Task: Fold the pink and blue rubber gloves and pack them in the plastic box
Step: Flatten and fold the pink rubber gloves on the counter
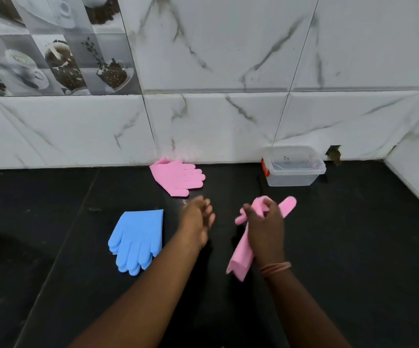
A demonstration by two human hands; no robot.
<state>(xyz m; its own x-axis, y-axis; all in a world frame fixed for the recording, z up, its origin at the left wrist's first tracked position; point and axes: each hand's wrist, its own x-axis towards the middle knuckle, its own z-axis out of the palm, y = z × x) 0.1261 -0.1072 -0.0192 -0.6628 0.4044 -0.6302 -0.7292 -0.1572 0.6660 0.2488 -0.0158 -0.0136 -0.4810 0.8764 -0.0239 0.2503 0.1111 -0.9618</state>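
Pink glove (pixel 238 257) hangs clenched in the right hand (pixel 266 229) — fingers curled tight around it. Left hand (pixel 197 222) is loosely open, holding nothing; blue gloves (pixel 138 239) lie left of it, another pink pair (pixel 178 175) beyond it — the plastic box (pixel 293 165) beyond the right hand.
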